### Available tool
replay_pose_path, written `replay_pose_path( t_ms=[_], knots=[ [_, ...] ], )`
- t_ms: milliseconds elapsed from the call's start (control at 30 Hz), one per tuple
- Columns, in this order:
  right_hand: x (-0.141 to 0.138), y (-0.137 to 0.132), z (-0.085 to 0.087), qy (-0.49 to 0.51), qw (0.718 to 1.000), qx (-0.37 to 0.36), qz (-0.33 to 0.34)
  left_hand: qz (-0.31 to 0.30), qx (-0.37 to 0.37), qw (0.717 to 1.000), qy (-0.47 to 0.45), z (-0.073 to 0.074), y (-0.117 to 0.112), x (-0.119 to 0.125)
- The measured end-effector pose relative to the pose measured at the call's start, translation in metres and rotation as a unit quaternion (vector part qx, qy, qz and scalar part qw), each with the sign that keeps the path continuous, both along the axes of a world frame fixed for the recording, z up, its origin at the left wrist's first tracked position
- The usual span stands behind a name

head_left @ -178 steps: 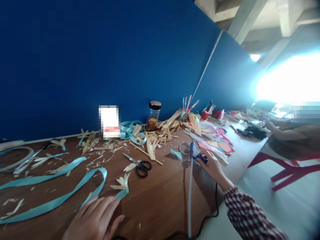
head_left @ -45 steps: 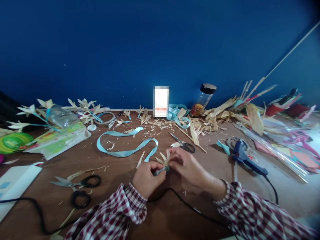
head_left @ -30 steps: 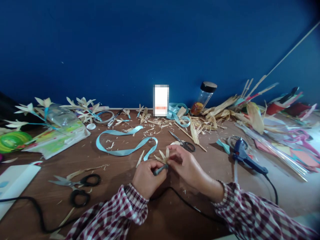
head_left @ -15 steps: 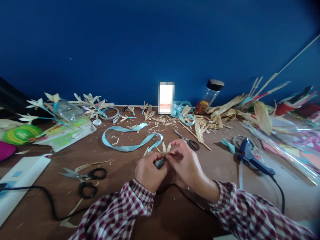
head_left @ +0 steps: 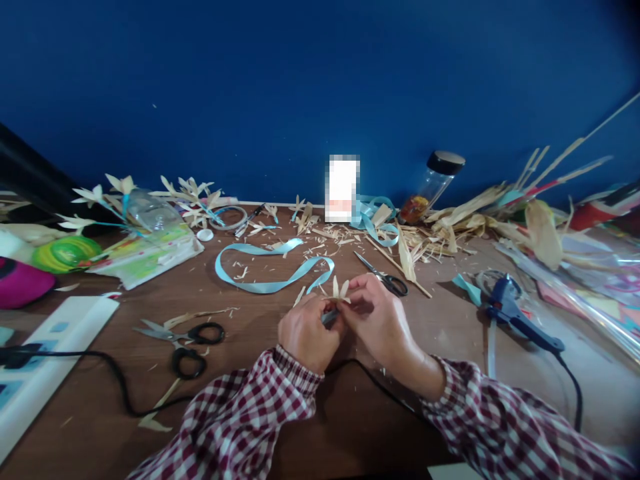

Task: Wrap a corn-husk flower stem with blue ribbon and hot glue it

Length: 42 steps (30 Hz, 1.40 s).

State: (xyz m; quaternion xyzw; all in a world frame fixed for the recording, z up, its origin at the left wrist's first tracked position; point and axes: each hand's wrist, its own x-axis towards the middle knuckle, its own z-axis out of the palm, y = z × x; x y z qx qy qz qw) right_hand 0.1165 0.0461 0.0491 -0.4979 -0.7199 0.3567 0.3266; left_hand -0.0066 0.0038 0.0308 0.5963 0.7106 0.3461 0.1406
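Note:
Over the middle of the table, both hands are closed around a small corn-husk flower [head_left: 341,289] with pale pointed petals. My left hand [head_left: 309,335] pinches the flower's base from the left, where a small grey-blue piece [head_left: 330,317] shows under the fingers; I cannot tell its kind. My right hand [head_left: 379,321] pinches the same base from the right with thumb and fingertips. The stem end is hidden by the fingers. A light blue ribbon [head_left: 267,287] lies curled just beyond my left hand. Dark-handled scissors [head_left: 396,285] lie behind my right hand.
Open scissors [head_left: 186,340] and a white power strip [head_left: 75,320] with a black cable lie left. A blue glue gun [head_left: 523,320] rests right. Along the wall are finished husk flowers [head_left: 120,183], a jar [head_left: 430,187], dried husks [head_left: 465,210] and a bright phone-like screen [head_left: 342,190].
The whole view has shifted slightly, so most things appear farther right. Both hands stay together on the flower, whose petals now show a little more upright between the fingers.

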Motion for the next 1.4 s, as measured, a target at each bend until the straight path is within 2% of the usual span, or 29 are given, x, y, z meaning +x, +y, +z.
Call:
replay_pose_path(
  t_ms=[133,267,367,500,667,833,1000,1100,1267,1400],
  knots=[
    [0.000,0.000,0.000,0.007,1.000,-0.010,0.008,-0.003,-0.002,1.000,-0.014,0.000,0.001,-0.001],
    [0.004,0.000,0.002,0.058,0.996,-0.039,0.053,0.000,-0.006,0.999,-0.043,-0.002,0.002,-0.004],
    [0.010,0.004,0.003,0.099,0.990,-0.071,0.072,0.006,-0.017,0.998,-0.066,-0.002,0.003,-0.006],
    [0.016,0.013,0.005,0.084,0.980,-0.142,0.113,-0.028,-0.035,0.990,-0.136,-0.001,0.003,-0.005],
    [0.020,0.018,0.011,0.134,0.931,-0.289,0.178,-0.044,-0.074,0.968,-0.237,0.002,0.000,-0.003],
    [0.023,0.017,0.008,0.210,0.878,-0.401,0.158,-0.049,-0.091,0.951,-0.293,0.001,0.001,-0.002],
    [0.022,0.018,0.003,0.236,0.874,-0.404,0.130,-0.051,-0.103,0.943,-0.313,0.004,0.003,0.000],
    [0.023,0.021,0.002,0.226,0.882,-0.391,0.137,-0.078,-0.129,0.930,-0.334,0.007,0.003,-0.001],
    [0.030,0.029,-0.001,0.190,0.889,-0.378,0.177,-0.116,-0.161,0.915,-0.352,0.007,0.004,-0.006],
    [0.035,0.034,0.000,0.175,0.878,-0.391,0.214,-0.176,-0.190,0.881,-0.395,0.002,0.006,-0.010]
  ],
)
